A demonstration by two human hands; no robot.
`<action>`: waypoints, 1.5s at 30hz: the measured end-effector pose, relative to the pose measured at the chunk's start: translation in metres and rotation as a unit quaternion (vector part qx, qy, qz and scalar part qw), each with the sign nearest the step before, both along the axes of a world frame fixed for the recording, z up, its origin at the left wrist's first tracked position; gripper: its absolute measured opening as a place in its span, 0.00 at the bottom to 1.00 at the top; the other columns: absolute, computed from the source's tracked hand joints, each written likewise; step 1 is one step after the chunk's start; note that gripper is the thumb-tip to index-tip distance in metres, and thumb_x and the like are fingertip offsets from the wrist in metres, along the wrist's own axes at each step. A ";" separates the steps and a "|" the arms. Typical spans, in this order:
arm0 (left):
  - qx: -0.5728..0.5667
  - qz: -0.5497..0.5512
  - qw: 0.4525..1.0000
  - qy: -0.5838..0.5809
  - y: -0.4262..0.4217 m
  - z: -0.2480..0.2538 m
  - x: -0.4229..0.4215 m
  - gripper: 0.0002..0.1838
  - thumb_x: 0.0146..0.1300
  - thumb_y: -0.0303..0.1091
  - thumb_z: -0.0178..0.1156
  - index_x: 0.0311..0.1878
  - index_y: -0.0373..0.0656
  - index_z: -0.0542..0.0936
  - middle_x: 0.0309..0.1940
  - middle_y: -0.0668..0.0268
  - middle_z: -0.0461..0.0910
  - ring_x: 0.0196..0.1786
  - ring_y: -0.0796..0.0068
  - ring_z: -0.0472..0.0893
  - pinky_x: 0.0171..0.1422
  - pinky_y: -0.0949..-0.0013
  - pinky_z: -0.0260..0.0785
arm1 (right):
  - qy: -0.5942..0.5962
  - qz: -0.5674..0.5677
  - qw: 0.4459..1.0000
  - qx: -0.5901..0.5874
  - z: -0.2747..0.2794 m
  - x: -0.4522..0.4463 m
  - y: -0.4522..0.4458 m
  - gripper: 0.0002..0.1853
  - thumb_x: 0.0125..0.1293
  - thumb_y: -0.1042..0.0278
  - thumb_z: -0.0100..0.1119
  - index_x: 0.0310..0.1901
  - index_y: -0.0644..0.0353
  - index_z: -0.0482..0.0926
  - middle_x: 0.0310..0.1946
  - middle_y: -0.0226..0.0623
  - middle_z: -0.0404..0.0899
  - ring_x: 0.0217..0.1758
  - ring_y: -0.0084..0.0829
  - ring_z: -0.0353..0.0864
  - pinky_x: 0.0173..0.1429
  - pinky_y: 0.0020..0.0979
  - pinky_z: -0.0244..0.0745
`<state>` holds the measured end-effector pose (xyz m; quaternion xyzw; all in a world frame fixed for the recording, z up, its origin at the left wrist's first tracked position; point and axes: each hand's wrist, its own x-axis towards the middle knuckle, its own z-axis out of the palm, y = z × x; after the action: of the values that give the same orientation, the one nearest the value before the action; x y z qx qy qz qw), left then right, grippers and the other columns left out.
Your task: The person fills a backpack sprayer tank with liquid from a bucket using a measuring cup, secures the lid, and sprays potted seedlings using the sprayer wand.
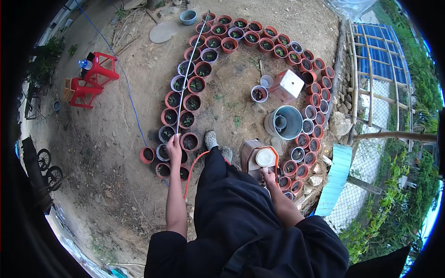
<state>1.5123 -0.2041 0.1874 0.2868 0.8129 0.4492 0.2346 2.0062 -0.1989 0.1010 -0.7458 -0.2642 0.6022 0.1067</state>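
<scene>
My left hand point(174, 147) is closed round the lower end of a long thin metal rod point(187, 74), which stretches forward over a double row of potted seedlings point(196, 85). On the right, my right hand point(267, 176) grips the handle of a round white-topped object point(265, 158). That object is above a brownish container point(249, 153) beside my leg. An orange hose point(195, 167) curves from near the container past my feet.
A metal bucket point(277, 123), a red stool with a white top point(290, 85) and a pot point(259, 94) stand inside the curve of pots. Red stools point(101, 69) and a blue hose point(124, 76) lie left. Bamboo fencing point(371, 95) borders the right.
</scene>
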 end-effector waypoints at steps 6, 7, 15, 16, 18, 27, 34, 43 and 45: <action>0.033 0.009 0.999 0.006 -0.022 0.003 0.026 0.19 0.74 0.42 0.54 0.48 0.32 0.82 0.34 0.58 0.85 0.35 0.73 0.80 0.43 0.68 0.72 | -0.059 0.124 0.991 0.009 0.000 0.004 -0.003 0.22 0.62 0.55 0.69 0.48 0.64 0.77 0.26 0.30 0.77 0.23 0.22 0.74 0.25 0.26 0.71; 0.036 0.011 0.999 0.007 -0.029 0.005 0.024 0.19 0.74 0.42 0.54 0.48 0.32 0.82 0.34 0.58 0.85 0.35 0.73 0.80 0.43 0.68 0.72 | -0.044 0.122 0.992 0.010 -0.001 0.006 -0.005 0.22 0.62 0.53 0.69 0.48 0.64 0.78 0.26 0.30 0.76 0.23 0.22 0.74 0.25 0.26 0.71; 0.027 0.085 0.996 0.022 -0.143 -0.013 0.003 0.20 0.75 0.42 0.53 0.51 0.34 0.82 0.40 0.54 0.85 0.43 0.66 0.83 0.49 0.66 0.72 | -0.075 0.140 0.986 0.043 0.006 0.011 -0.036 0.25 0.60 0.50 0.69 0.46 0.66 0.81 0.29 0.34 0.81 0.26 0.24 0.79 0.28 0.29 0.75; 0.018 0.101 0.994 0.037 -0.160 -0.017 0.003 0.20 0.75 0.43 0.53 0.51 0.34 0.82 0.40 0.54 0.85 0.42 0.65 0.83 0.49 0.66 0.73 | -0.075 0.141 0.986 0.044 0.002 0.012 -0.043 0.25 0.60 0.50 0.69 0.46 0.66 0.81 0.29 0.34 0.81 0.26 0.24 0.79 0.28 0.29 0.75; 0.009 0.133 0.989 0.068 -0.194 -0.027 -0.001 0.20 0.74 0.44 0.54 0.51 0.34 0.82 0.39 0.53 0.85 0.41 0.63 0.83 0.47 0.65 0.73 | -0.093 0.139 0.984 0.056 -0.003 0.014 -0.056 0.25 0.61 0.50 0.69 0.47 0.66 0.81 0.30 0.33 0.81 0.26 0.25 0.79 0.29 0.30 0.75; -0.011 0.163 0.984 0.070 -0.303 -0.026 0.021 0.19 0.74 0.44 0.53 0.50 0.37 0.83 0.40 0.53 0.85 0.42 0.60 0.84 0.47 0.62 0.73 | -0.102 0.128 0.984 0.074 0.007 0.016 -0.127 0.22 0.60 0.53 0.69 0.44 0.66 0.81 0.30 0.32 0.80 0.27 0.25 0.79 0.30 0.28 0.75; 0.019 0.095 0.995 -0.021 -0.325 -0.028 0.068 0.20 0.73 0.46 0.54 0.49 0.37 0.84 0.32 0.56 0.84 0.34 0.69 0.81 0.40 0.65 0.71 | -0.021 -0.036 0.998 0.054 0.000 0.033 -0.178 0.14 0.63 0.61 0.67 0.40 0.63 0.78 0.23 0.31 0.75 0.20 0.25 0.75 0.25 0.29 0.72; 0.036 0.029 0.999 0.004 -0.330 -0.019 0.096 0.18 0.73 0.45 0.56 0.48 0.37 0.83 0.27 0.56 0.81 0.31 0.68 0.80 0.39 0.65 0.71 | 0.054 -0.187 0.980 0.040 -0.019 0.073 -0.220 0.16 0.63 0.56 0.67 0.34 0.60 0.73 0.20 0.38 0.73 0.19 0.36 0.75 0.24 0.38 0.73; 0.046 0.045 0.998 0.005 -0.337 -0.018 0.097 0.18 0.73 0.44 0.56 0.48 0.37 0.83 0.26 0.56 0.81 0.30 0.69 0.79 0.38 0.65 0.71 | 0.032 -0.193 0.980 0.034 -0.020 0.080 -0.224 0.17 0.63 0.55 0.66 0.33 0.60 0.73 0.20 0.38 0.73 0.19 0.35 0.74 0.24 0.37 0.73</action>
<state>1.6089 -0.5407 0.1693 0.2626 0.8046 0.4951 0.1961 2.0857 -0.4234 0.0813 -0.7594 -0.1319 0.5842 0.2542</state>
